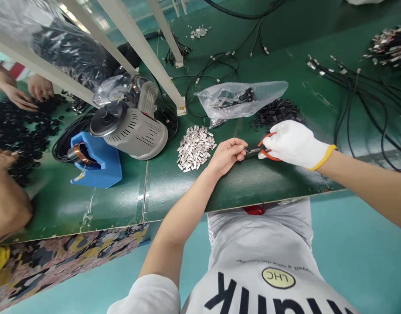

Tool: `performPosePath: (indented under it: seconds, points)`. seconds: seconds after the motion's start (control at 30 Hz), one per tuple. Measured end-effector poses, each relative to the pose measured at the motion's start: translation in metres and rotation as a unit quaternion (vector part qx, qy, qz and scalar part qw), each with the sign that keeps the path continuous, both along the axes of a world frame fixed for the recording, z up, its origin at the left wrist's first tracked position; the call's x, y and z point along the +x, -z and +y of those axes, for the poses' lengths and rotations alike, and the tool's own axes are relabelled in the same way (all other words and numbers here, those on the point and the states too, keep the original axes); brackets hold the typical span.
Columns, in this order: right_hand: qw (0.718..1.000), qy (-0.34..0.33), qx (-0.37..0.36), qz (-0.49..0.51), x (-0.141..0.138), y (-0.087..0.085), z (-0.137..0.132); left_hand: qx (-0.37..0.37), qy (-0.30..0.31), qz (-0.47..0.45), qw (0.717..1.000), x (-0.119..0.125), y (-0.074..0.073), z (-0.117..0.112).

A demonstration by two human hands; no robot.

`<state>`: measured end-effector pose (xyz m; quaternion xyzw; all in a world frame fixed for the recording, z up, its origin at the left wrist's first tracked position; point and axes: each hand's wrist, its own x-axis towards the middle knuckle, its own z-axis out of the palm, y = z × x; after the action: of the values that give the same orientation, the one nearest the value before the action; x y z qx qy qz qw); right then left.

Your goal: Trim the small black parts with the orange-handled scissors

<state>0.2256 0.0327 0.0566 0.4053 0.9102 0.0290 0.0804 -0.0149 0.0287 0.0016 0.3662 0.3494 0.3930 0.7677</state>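
Our bare left hand (pixel 229 155) pinched a tiny, indistinct piece (pixel 245 150); our white-gloved right hand (pixel 292 144) gripped orange-handled metal pliers (pixel 261 149).

Whether the left hand (pixel 228 155) pinches a part at the tips of the pliers (pixel 263 149) is too small to tell — and the gloved right hand (pixel 290 144) hides much of the red handles (pixel 273 157). Plastic blurs the black pieces (pixel 246 94) inside the clear bag (pixel 271 90). The right edge cuts off a cable bundle (pixel 392 46); the left edge crops a co-worker's arm (pixel 7 205) — the bottom edge, the large lettering (pixel 222 292).
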Motion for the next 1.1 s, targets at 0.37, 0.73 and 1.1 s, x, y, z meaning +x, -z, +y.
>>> performPosePath:
  seconds: [0.37,0.73,1.1]
  points:
    - [1.0,0.021,0.01,-0.015,0.002,0.015,-0.005,-0.044,-0.017,-0.016,0.999,-0.001,-0.003,-0.002]
    - [0.997,0.05,0.056,0.028,0.008,0.005,-0.013,0.087,-0.038,0.048,0.994,-0.002,-0.014,-0.006]
    - [1.0,-0.009,0.005,0.002,0.002,-0.002,-0.012,0.142,0.002,0.078,0.987,0.004,-0.011,-0.008]
